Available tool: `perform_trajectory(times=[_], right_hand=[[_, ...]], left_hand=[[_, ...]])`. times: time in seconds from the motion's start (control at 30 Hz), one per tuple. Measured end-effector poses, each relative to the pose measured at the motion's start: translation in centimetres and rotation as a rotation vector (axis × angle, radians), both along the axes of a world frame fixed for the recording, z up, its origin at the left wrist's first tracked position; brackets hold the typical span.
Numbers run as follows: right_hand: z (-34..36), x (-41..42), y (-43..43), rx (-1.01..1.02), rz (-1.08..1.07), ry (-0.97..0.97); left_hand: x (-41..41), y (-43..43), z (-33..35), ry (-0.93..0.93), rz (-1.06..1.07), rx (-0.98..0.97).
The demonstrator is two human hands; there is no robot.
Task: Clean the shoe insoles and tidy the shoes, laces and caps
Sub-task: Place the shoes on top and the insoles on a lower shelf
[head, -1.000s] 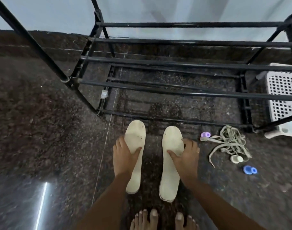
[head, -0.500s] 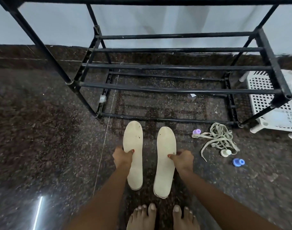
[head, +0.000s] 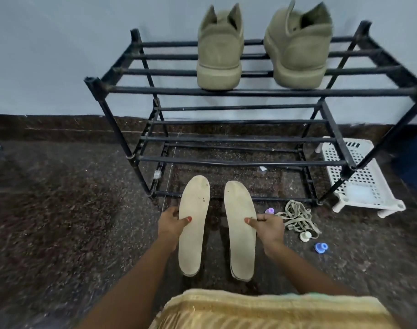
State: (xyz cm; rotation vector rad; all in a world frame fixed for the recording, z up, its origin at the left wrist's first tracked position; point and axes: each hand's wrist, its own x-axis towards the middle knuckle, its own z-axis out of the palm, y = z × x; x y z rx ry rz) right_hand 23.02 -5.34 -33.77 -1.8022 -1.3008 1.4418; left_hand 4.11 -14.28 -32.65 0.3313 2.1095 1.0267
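Note:
Two cream insoles are lifted off the dark floor in front of me. My left hand (head: 173, 223) grips the left insole (head: 193, 233) at its outer edge, thumb on top. My right hand (head: 268, 225) pinches the right insole (head: 241, 238) at its outer edge the same way. Two olive shoes, the left shoe (head: 219, 51) and the right shoe (head: 296, 46), stand on the top shelf of the black rack (head: 226, 91), toes toward me. A heap of beige laces (head: 297, 217) lies on the floor right of my right hand, with a purple cap (head: 270, 210), a white cap (head: 305, 236) and a blue cap (head: 320, 247) around it.
A white perforated plastic stool (head: 359, 184) stands on the floor right of the rack. The rack's lower shelves hold nothing. A grey wall rises behind it. My yellow garment (head: 262, 309) fills the bottom of the view.
Both hands have closed on the insoles and raised them from the floor. My head has risen and tilted up, bringing the rack's top shelf and the two shoes into view.

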Motion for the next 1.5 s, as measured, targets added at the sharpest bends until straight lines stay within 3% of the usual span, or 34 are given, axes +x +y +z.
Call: perform_trajectory(times=[0.47,0.97,1.17,1.5], right_hand=[[11.5,-1.4,8.8,0.161,-0.171,0.133],[8.9,-5.3,22.2,0.287,-0.140,-0.012],[7.9,-5.2,23.5,0.369,-0.090,-0.126],[8.4,-4.6,22.9,0.375,-0.099,-0.112]], left_hand=[[-1.1,8.3,9.9,-0.005,0.011,0.258],[-4.0,23.1,6.7,0.082,0.009,0.269],[-4.8,24.6,5.1,0.173,-0.001,0.254],[-4.1,24.0,5.8,0.237,0.101,0.196]])
